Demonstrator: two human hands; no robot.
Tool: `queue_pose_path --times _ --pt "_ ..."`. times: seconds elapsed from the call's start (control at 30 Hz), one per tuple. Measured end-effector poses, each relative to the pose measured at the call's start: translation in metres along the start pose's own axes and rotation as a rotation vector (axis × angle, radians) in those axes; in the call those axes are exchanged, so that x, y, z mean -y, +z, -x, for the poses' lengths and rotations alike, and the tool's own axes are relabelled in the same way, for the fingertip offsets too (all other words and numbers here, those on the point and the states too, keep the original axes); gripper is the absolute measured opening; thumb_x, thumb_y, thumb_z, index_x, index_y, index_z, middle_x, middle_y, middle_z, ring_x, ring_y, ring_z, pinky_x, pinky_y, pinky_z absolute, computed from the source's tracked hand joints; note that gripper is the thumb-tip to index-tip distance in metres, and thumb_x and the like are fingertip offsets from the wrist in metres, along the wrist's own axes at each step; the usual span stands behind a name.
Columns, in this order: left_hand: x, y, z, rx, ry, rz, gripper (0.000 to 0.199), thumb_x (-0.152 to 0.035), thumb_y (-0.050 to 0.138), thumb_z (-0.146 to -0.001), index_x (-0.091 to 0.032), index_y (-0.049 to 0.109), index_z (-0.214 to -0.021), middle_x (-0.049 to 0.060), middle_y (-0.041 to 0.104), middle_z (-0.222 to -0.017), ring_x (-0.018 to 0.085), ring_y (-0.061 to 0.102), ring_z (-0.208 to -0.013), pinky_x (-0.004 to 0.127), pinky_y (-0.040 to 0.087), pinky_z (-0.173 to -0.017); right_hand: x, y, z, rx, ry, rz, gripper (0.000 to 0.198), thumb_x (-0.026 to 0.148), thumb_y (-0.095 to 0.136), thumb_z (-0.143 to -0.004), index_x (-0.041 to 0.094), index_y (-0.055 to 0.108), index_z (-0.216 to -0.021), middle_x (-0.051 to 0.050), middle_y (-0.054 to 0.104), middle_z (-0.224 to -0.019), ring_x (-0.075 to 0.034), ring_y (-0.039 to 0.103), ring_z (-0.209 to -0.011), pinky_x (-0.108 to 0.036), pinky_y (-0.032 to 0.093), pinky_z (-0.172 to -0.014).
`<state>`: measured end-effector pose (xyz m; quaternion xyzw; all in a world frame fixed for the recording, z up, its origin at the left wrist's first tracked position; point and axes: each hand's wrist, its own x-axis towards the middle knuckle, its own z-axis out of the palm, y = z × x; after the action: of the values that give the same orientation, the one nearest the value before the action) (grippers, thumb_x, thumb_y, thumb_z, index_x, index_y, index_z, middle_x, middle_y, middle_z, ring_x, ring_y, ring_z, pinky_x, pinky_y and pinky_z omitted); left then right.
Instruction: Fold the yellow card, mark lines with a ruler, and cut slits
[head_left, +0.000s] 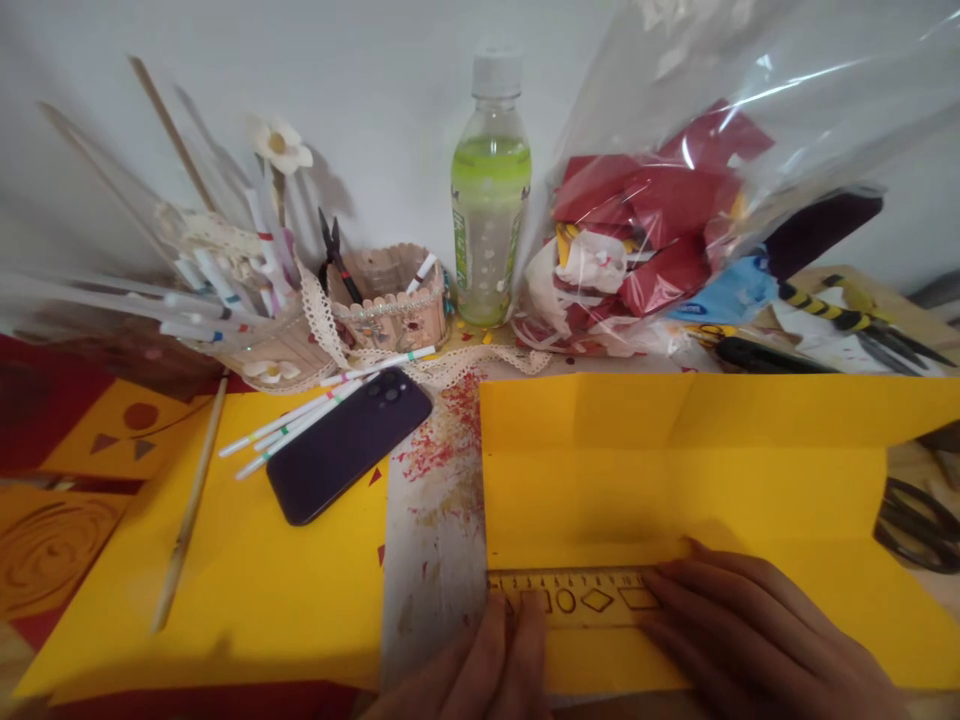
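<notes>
A clear plastic ruler [596,598] with stencil cut-outs lies across a large creased yellow paper sheet [585,470], its left end near the sheet's left edge. My left hand [480,665] has its fingertips pressed on the ruler's left end. At the other end, my right hand [757,625] holds the ruler with fingers close together, covering that end. Fold lines run across the sheet, and its right side is cut unevenly. Both hands are partly cut off by the bottom of the view.
Left lie a dark phone [349,445], white marker pens [300,420], a wooden stick [191,510] and another yellow sheet [285,600]. Behind stand pen holders [390,325], a drink bottle [490,200] and a plastic bag of scraps [637,230]. Black-handled scissors [919,525] lie right.
</notes>
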<state>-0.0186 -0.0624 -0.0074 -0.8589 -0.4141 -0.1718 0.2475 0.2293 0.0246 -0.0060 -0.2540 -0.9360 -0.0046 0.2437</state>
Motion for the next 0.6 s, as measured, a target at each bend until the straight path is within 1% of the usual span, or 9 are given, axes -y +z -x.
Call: queue_pose_path --times 0.03,0.1,0.17,0.2,0.3,0.33,0.43,0.53,0.6 --pt "0.0005 0.0005 -0.0001 0.003 0.017 -0.002 0.034 -0.025 0.036 -0.097 -0.016 0.068 -0.09 -0.008 0.071 -0.093 0.007 0.061 -0.079 0.015 0.046 -0.068 -0.0006 0.0002 0.0016 0.006 0.003 -0.002 0.014 0.026 0.057 -0.085 0.018 0.067 -0.091 -0.005 0.069 -0.086 -0.018 0.063 -0.085 -0.029 0.054 -0.071" --pt "0.0012 0.0023 0.0006 -0.03 0.059 -0.013 0.031 -0.022 0.037 -0.096 -0.016 0.067 -0.088 -0.006 0.072 -0.091 0.008 0.062 -0.078 0.016 0.046 -0.069 -0.0019 0.0006 0.0035 0.022 0.001 -0.001 0.015 0.028 0.057 -0.084 0.02 0.067 -0.092 -0.004 0.069 -0.087 -0.018 0.063 -0.085 -0.029 0.054 -0.071" --pt "0.0019 0.0034 0.0019 -0.051 0.071 -0.015 0.028 -0.02 0.039 -0.094 -0.016 0.067 -0.088 -0.005 0.071 -0.09 0.009 0.062 -0.077 0.017 0.046 -0.069 -0.003 0.0007 0.0035 0.037 0.003 0.001 0.016 0.029 0.057 -0.085 0.02 0.068 -0.092 -0.004 0.069 -0.087 -0.017 0.063 -0.084 -0.028 0.055 -0.071" --pt "0.0024 0.0032 0.0024 -0.041 0.071 -0.013 0.027 -0.019 0.041 -0.094 -0.016 0.067 -0.089 -0.004 0.071 -0.092 0.009 0.062 -0.078 0.017 0.045 -0.069 -0.0034 0.0005 0.003 0.039 0.004 0.003 0.016 0.03 0.057 -0.085 0.02 0.068 -0.091 -0.004 0.07 -0.086 -0.017 0.063 -0.084 -0.028 0.055 -0.071" --pt "0.0043 0.0001 0.003 0.056 0.105 -0.016 0.024 -0.023 0.045 -0.092 -0.015 0.066 -0.098 -0.002 0.069 -0.1 0.011 0.061 -0.083 0.019 0.046 -0.072 -0.0038 -0.0003 0.0019 0.028 -0.003 0.006 0.017 0.03 0.054 -0.086 0.021 0.069 -0.09 -0.004 0.07 -0.086 -0.017 0.063 -0.084 -0.027 0.055 -0.071" --pt "0.005 -0.0012 0.0029 0.068 0.12 -0.019 0.023 -0.024 0.046 -0.092 -0.015 0.066 -0.098 -0.001 0.069 -0.101 0.011 0.061 -0.084 0.019 0.046 -0.073 -0.0035 -0.0005 0.0021 0.032 -0.002 0.006 0.017 0.029 0.054 -0.086 0.021 0.069 -0.09 -0.004 0.07 -0.086 -0.017 0.063 -0.084 -0.027 0.055 -0.071" --pt "0.0068 -0.0042 0.0024 0.075 0.145 -0.015 0.024 -0.024 0.044 -0.093 -0.015 0.067 -0.098 -0.001 0.069 -0.102 0.011 0.062 -0.084 0.018 0.046 -0.076 -0.0016 0.0004 0.0042 0.037 0.027 -0.016 0.016 0.03 0.056 -0.085 0.022 0.069 -0.092 -0.005 0.07 -0.088 -0.018 0.062 -0.087 -0.028 0.054 -0.072" --pt "0.0072 -0.0034 0.0027 0.089 0.151 -0.033 0.025 -0.023 0.042 -0.094 -0.016 0.066 -0.102 -0.002 0.067 -0.108 0.01 0.061 -0.086 0.017 0.046 -0.074 0.0005 0.0037 0.0056 -0.006 0.098 -0.064 0.017 0.031 0.054 -0.087 0.023 0.069 -0.09 -0.005 0.07 -0.088 -0.019 0.062 -0.088 -0.03 0.054 -0.073" --pt "0.0065 -0.0008 0.0032 0.069 0.146 -0.043 0.026 -0.022 0.041 -0.094 -0.018 0.065 -0.104 -0.003 0.067 -0.108 0.009 0.061 -0.085 0.016 0.046 -0.072 0.0015 0.0055 0.0045 -0.032 0.116 -0.082 0.016 0.03 0.055 -0.086 0.022 0.068 -0.089 -0.005 0.069 -0.086 -0.018 0.062 -0.086 -0.029 0.054 -0.071"
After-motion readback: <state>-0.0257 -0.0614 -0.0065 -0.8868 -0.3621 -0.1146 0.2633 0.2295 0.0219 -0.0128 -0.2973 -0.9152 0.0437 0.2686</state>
